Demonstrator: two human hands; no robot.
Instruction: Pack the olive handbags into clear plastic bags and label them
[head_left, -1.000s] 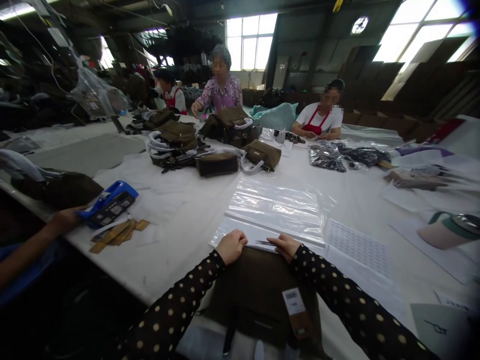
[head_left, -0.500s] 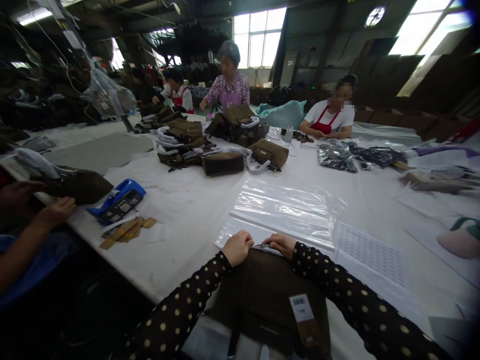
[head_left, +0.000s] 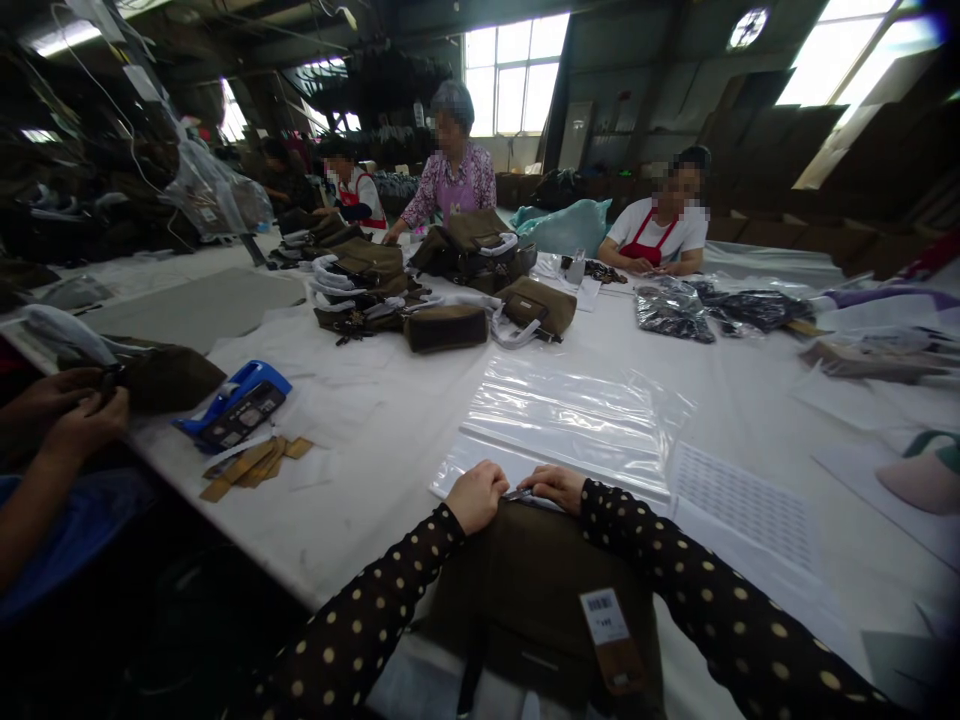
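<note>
A dark olive-brown handbag (head_left: 555, 575) lies in front of me at the table edge, with a white-and-brown hang tag (head_left: 611, 640) on its front. At its far edge my left hand (head_left: 478, 495) is closed, its fingers pinching the rim. My right hand (head_left: 556, 486) is closed around a slim, shiny metal tool (head_left: 517, 494), probably thread snips. The tool's tip points at the left fingertips and nearly meets them. What exactly the left fingers pinch is hidden.
Beyond the bag lie clear plastic bags (head_left: 562, 415) and a printed sheet (head_left: 739, 500). A blue tape dispenser (head_left: 240, 400) and brown tags (head_left: 255, 465) lie left. More handbags (head_left: 446, 327) are piled mid-table. A co-worker's hands (head_left: 82, 410) handle a bag at far left; other people sit opposite.
My right hand has shifted slightly left, bringing the metal tool closer to my left fingers. My left hand stays put. The co-worker at left has drawn the hands together on their bag.
</note>
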